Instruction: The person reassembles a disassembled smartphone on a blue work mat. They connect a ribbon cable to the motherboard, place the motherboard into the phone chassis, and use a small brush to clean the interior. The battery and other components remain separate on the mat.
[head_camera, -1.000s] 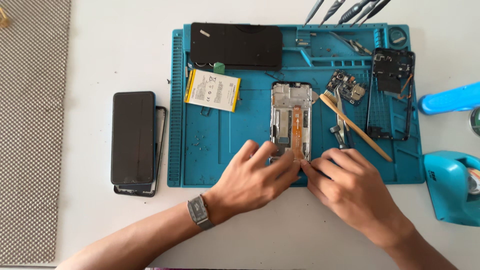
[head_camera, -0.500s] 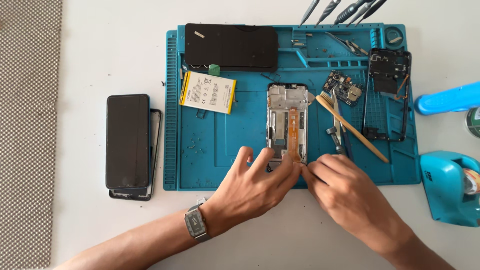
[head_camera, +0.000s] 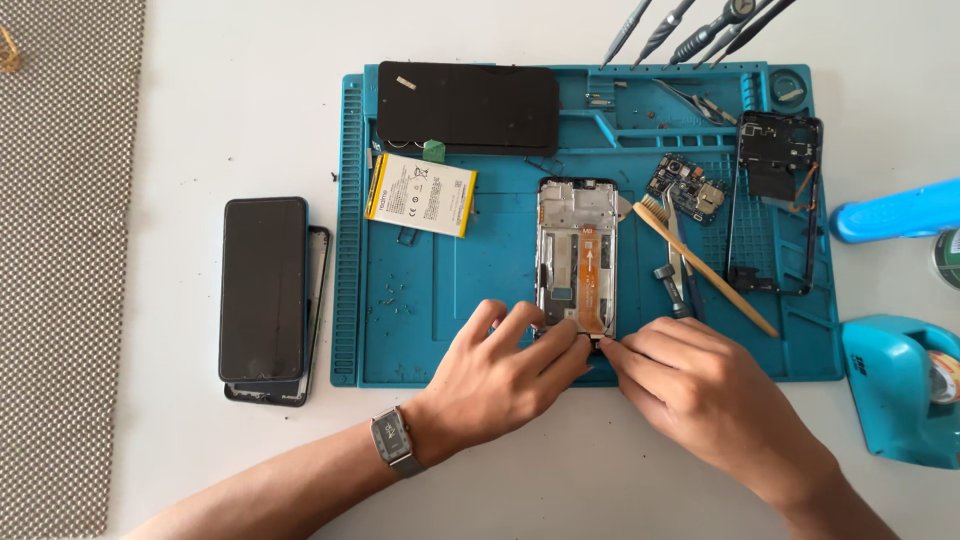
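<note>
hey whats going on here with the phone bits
A person is bent over a blue work mat with a phone taken apart on it. Both hands meet at the bottom end of the open phone frame: the left hand steadies it while the right hand pinches at its lower edge. A battery, a black back cover, a circuit board and a brush lie around it.

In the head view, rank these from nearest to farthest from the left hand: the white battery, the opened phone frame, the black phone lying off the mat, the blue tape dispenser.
From the left hand:
1. Opened phone frame, touching the fingertips, mid-mat.
2. White battery, up and left on the mat.
3. Black phone, off the mat's left edge.
4. Blue tape dispenser, far right, beyond the right hand.
</note>
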